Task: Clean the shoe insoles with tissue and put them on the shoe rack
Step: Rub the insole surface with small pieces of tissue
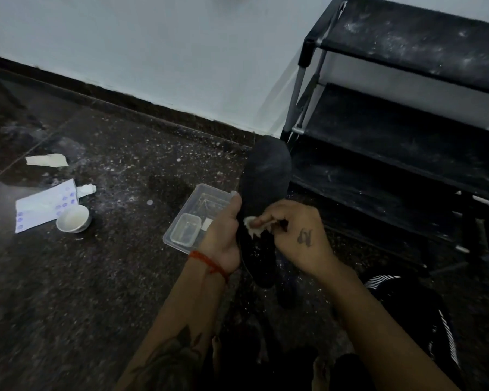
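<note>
A long black shoe insole (266, 182) is held up above the floor, toe end pointing toward the wall. My left hand (223, 232) grips its left edge near the middle. My right hand (297, 232) pinches a crumpled white tissue (256, 225) and presses it against the insole's surface. The black shoe rack (407, 122), dusty with white specks, stands at the right against the wall; the shelves that show carry nothing.
A clear plastic tray (194, 218) with a smaller clear box inside lies on the dark speckled floor behind my left hand. Farther left are a white bowl (73, 219), a white tissue packet (44, 206) and torn paper scraps (47, 160). A black-and-white striped item (424, 311) lies at lower right.
</note>
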`<state>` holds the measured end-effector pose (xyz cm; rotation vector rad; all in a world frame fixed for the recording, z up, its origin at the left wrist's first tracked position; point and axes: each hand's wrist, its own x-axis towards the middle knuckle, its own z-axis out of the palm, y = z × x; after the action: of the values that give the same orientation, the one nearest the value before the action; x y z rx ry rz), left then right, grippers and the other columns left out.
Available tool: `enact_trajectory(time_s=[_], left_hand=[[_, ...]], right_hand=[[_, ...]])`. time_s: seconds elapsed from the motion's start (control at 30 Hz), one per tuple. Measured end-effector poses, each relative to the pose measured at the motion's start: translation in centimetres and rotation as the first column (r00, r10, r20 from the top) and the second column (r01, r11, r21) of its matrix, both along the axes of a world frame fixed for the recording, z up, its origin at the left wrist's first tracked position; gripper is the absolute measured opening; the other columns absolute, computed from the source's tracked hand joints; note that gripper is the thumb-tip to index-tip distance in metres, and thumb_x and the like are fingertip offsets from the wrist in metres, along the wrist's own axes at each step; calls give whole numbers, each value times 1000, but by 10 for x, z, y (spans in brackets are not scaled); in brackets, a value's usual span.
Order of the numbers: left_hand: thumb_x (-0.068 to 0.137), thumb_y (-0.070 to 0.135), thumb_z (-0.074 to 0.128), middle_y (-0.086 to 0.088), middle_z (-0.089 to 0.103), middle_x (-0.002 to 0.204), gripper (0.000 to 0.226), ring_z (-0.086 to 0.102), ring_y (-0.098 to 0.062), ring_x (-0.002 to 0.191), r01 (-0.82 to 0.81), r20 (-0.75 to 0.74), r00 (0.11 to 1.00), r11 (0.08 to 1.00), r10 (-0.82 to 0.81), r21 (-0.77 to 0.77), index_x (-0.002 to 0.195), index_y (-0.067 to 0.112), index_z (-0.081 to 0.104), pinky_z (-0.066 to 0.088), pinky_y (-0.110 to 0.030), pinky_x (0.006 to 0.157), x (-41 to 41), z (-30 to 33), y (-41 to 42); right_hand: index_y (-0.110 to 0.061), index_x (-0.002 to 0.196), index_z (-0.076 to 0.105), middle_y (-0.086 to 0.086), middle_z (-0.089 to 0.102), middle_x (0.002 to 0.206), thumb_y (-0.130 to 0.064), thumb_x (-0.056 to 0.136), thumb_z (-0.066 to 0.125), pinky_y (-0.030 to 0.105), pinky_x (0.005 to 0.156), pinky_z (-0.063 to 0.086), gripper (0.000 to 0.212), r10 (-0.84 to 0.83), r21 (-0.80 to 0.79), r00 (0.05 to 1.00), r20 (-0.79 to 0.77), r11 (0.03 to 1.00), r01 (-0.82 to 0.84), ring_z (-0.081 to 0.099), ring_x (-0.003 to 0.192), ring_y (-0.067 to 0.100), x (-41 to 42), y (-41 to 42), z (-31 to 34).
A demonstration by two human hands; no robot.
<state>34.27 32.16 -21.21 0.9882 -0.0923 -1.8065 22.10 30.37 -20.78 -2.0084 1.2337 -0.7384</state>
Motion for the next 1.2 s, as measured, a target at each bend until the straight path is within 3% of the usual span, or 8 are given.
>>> enact_trajectory(time_s=[0.17,0.3,0.43,0.57,0.7,0.8,1.07,1.2], left_hand=[[99,49,26,-16,71,90,58,69,-27,78,42,34,998,998,-43,44,110,4,61,57,-37,67,-4,5,0],[97,53,28,-16,70,97,57,65,-29,89,24,-21,1000,999,-23,41,102,8,62,50,-44,81,-4,7,1],[99,47,27,-12,72,69,55,71,-19,59,6,29,1000,999,-7,38,90,4,62,57,-26,58,-5,2,0],[99,44,31,-12,68,72,53,68,-20,61,-49,28,998,997,47,53,81,3,59,56,-24,51,-4,-2,-3],[100,46,28,-13,73,72,53,71,-22,59,-3,-10,1000,999,3,33,95,6,62,58,-31,50,-6,3,-2],[100,47,29,-14,74,75,52,72,-25,61,17,-17,1000,1000,-16,24,100,6,62,59,-35,51,-6,3,-2],[99,47,28,-12,69,73,55,69,-18,61,-16,36,999,999,15,36,87,4,59,58,-23,55,-2,-5,-3],[99,49,26,-15,73,79,59,72,-22,66,35,43,998,999,-37,38,99,2,63,59,-29,59,-3,-3,-3]], right_hand=[[-18,77,75,0,67,83,-4,72,70,28,75,53,16,-65,0,984,-164,998,66,62,76,13,-16,-4,-3],[-15,93,73,4,67,97,7,75,60,2,77,40,31,-316,-114,949,-14,943,312,57,84,8,-17,-10,-4],[-18,92,73,1,69,93,-5,80,64,19,79,50,20,-90,-33,993,78,995,93,63,82,10,6,4,3],[-16,90,74,4,70,89,2,78,58,24,83,51,27,-27,-121,1000,5,992,27,64,84,14,7,6,-8],[-15,102,71,8,64,95,4,82,58,-6,74,31,31,-279,-98,958,-58,957,273,52,81,7,-9,-7,-12],[-14,110,67,7,62,102,4,84,54,-4,75,28,34,-386,-104,922,-20,918,382,47,86,4,-12,-11,-9],[-13,88,74,2,67,89,10,76,57,7,80,43,31,-57,-129,998,34,990,61,60,82,9,10,4,-7],[-17,79,76,2,68,86,10,70,59,6,72,42,33,-64,-30,993,-97,998,62,61,80,13,-7,-4,-4]])
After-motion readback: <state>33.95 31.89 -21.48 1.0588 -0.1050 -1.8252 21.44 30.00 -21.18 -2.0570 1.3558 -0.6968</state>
